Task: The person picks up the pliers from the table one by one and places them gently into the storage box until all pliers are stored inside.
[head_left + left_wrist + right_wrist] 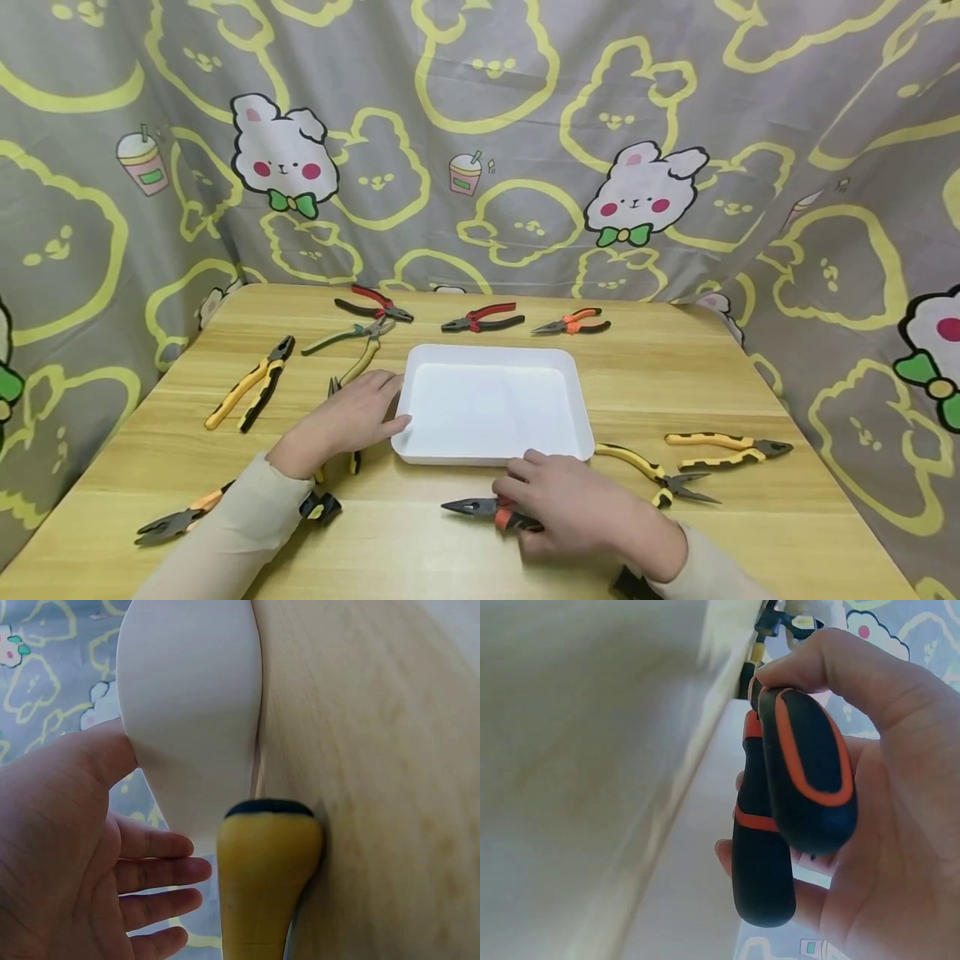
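A white rectangular tray (491, 408) lies on the table. At its left side, my left hand (356, 417) touches the rim with the thumb, and its other fingers extend fairly straight in the left wrist view. Close by that hand is a yellow-handled pair of pliers (270, 877), partly hidden by the forearm in the head view. My right hand (577, 508) grips long-nose pliers (472, 507) with black and orange-red handles, just in front of the tray. Their dark jaws point left, and the right wrist view shows both handles against the fingers and thumb.
Behind the tray lie red-black pliers (483, 318), orange-black long-nose pliers (573, 322) and several others. Yellow-black pliers (255, 385) lie left; orange-handled pliers (172, 525) sit near the left forearm. Two yellow-handled pairs, one of them long-nose pliers (663, 479), lie right. A patterned curtain (525, 142) surrounds the table.
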### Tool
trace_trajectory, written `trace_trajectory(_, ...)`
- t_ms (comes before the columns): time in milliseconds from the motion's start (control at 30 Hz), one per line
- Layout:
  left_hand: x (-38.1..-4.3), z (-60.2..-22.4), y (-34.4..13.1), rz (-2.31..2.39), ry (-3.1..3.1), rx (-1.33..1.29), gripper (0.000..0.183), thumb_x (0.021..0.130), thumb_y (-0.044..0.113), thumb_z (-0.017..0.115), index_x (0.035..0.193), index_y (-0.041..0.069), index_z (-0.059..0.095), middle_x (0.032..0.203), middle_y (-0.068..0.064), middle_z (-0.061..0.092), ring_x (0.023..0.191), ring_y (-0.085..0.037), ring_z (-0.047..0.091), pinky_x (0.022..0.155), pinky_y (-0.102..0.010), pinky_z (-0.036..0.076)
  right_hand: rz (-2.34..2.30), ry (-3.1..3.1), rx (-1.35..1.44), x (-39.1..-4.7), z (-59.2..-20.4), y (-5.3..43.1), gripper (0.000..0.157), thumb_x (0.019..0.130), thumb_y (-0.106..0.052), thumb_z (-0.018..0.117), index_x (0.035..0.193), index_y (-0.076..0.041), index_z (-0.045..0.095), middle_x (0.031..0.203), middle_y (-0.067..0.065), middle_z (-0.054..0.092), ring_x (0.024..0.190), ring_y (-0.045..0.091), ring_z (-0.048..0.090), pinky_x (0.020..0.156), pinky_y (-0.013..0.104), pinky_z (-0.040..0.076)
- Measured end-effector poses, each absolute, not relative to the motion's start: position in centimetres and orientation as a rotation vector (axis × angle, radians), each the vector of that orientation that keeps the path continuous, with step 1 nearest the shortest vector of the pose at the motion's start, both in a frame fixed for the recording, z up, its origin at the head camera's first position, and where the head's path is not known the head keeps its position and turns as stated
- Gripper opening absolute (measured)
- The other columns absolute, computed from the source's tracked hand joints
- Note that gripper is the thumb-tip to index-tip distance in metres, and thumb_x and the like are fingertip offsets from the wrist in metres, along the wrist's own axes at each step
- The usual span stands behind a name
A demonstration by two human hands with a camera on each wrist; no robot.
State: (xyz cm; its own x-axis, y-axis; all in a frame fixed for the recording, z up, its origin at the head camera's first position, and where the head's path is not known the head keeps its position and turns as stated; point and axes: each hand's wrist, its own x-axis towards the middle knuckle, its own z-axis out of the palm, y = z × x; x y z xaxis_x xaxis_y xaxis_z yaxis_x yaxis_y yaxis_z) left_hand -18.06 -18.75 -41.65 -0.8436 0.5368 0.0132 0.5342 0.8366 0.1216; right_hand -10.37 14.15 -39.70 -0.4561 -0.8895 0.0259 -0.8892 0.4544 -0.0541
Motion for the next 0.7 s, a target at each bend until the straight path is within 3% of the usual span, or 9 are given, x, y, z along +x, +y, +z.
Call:
trace_trajectory(467,-18.1,-41.7,-18.8,0.151,3.006,0.88,0.068,0.097,0.045,0.056,0.139,-0.007,0.047,0.134,-0.024,0.05,0.128,-0.04,0.044,0.108,-0.051,0.034,-0.127,2.709,-1.59,-12.2,-38.2,14.7,0.033,0.078,-0.032,0.069,0.108,-0.023,0.058,0.09,-0.014,0.047,0.079,0.007,0.043,0.064,0.022,0.042)
trace_trajectory(700,-18.2,-41.8,-18.7,0.128,3.01,0.856,0.068,0.096,0.047,0.055,0.14,-0.005,0.048,0.135,-0.023,0.05,0.128,-0.04,0.043,0.108,-0.053,0.032,-0.103,2.751,-1.578,-13.8,-37.4,15.1,0.039,0.08,-0.034,0.068,0.116,-0.02,0.06,0.097,-0.011,0.052,0.084,0.009,0.047,0.069,0.026,0.046)
